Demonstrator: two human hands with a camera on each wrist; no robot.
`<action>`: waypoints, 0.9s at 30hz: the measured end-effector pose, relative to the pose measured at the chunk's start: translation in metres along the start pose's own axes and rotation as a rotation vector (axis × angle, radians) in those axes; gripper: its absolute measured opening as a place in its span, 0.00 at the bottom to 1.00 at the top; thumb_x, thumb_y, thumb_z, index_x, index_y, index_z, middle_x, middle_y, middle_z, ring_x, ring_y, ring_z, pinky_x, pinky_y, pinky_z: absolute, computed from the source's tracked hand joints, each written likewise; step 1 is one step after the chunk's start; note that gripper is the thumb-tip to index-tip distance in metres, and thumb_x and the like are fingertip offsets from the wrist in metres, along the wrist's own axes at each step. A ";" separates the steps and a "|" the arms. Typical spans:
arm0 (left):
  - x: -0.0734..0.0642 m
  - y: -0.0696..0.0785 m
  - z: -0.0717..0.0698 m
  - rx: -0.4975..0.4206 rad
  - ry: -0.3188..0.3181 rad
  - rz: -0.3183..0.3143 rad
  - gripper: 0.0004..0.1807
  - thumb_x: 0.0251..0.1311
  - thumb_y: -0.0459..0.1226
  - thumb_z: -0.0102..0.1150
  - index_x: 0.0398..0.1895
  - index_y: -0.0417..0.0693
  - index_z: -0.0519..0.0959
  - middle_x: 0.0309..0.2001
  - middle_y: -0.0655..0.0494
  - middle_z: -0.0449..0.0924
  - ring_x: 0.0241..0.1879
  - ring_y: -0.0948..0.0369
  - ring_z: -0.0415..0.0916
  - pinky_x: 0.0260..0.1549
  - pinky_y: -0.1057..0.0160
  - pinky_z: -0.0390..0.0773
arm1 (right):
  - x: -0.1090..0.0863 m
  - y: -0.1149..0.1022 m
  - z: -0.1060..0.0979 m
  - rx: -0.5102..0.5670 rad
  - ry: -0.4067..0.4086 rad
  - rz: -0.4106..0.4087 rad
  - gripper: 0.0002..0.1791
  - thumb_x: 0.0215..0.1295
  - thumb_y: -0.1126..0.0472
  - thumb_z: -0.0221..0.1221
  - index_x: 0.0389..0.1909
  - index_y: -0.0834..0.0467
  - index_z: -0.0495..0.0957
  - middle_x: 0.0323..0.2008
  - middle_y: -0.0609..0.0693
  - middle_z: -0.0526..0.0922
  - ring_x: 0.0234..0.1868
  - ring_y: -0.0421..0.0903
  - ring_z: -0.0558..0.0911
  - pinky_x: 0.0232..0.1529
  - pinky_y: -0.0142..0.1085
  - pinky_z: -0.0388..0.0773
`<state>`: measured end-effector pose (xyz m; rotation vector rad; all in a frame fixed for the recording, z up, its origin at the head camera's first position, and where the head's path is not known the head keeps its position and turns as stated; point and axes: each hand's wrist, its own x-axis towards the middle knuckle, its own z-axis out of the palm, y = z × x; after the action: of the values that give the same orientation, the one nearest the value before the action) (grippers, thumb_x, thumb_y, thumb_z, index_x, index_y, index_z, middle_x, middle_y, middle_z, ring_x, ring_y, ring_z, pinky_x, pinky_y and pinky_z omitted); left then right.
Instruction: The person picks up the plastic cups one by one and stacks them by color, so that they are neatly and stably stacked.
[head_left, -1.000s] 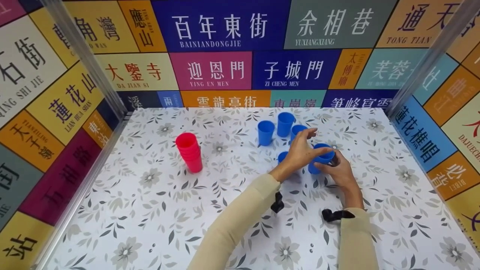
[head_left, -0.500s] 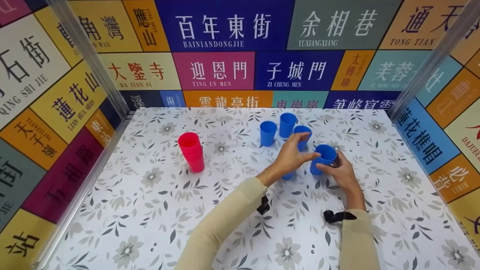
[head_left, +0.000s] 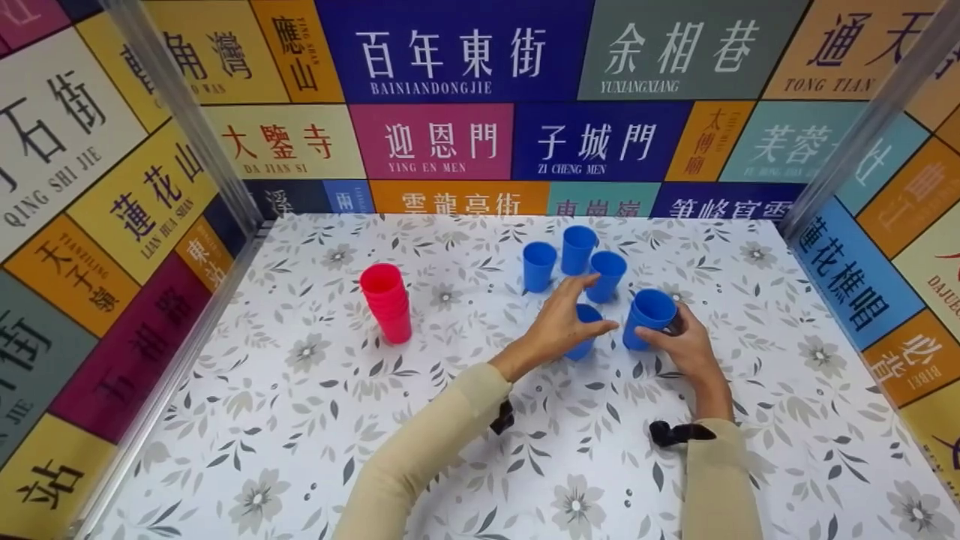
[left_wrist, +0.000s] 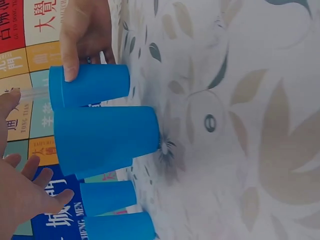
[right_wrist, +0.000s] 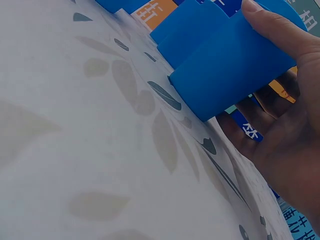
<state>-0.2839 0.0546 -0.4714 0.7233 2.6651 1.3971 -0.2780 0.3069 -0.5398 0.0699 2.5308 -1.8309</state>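
My right hand [head_left: 686, 349] holds a pair of nested blue cups [head_left: 643, 330], thumb on the near side and fingers around the right side. In the right wrist view the nested cups [right_wrist: 230, 70] stand on the cloth within that grip. My left hand [head_left: 556, 324] is spread over a single blue cup [head_left: 584, 346], thumb and fingers apart and partly hiding it. The left wrist view has this cup [left_wrist: 107, 140] upright beside the hand, with the fingers [left_wrist: 45, 176] off to the side of its rim.
Three more blue cups stand behind: a left one [head_left: 538, 268], a back one [head_left: 578, 251] and a right one [head_left: 608, 277]. A stack of red cups [head_left: 387, 304] stands to the left on the floral cloth [head_left: 300, 420]. Printed panels [head_left: 450, 142] wall the table's back and sides.
My left hand has drawn left, away from the nested cups' rim, to the single blue cup. My right hand keeps its grip at nearly the same place.
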 end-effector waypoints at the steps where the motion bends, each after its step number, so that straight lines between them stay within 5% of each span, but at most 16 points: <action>1: -0.001 -0.003 0.000 -0.009 0.001 -0.006 0.45 0.59 0.51 0.70 0.76 0.53 0.60 0.71 0.54 0.67 0.71 0.57 0.66 0.71 0.56 0.69 | 0.000 0.000 0.000 0.001 0.000 0.001 0.51 0.61 0.51 0.70 0.78 0.61 0.51 0.75 0.65 0.61 0.77 0.61 0.59 0.78 0.56 0.55; 17: -0.013 -0.028 0.008 0.033 -0.034 -0.107 0.49 0.55 0.51 0.73 0.77 0.53 0.57 0.74 0.50 0.63 0.71 0.56 0.65 0.72 0.54 0.66 | 0.001 0.001 -0.001 0.008 0.013 -0.016 0.50 0.61 0.51 0.70 0.76 0.62 0.53 0.74 0.65 0.63 0.77 0.61 0.61 0.78 0.55 0.55; 27: -0.013 -0.035 0.017 -0.058 -0.007 -0.158 0.46 0.57 0.46 0.73 0.75 0.48 0.60 0.74 0.47 0.63 0.72 0.54 0.64 0.73 0.56 0.65 | 0.000 0.003 0.000 -0.002 0.012 -0.021 0.49 0.61 0.52 0.70 0.76 0.61 0.54 0.74 0.65 0.63 0.77 0.62 0.60 0.78 0.55 0.55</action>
<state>-0.2813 0.0451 -0.5109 0.4995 2.5995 1.4214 -0.2783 0.3082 -0.5423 0.0546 2.5506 -1.8412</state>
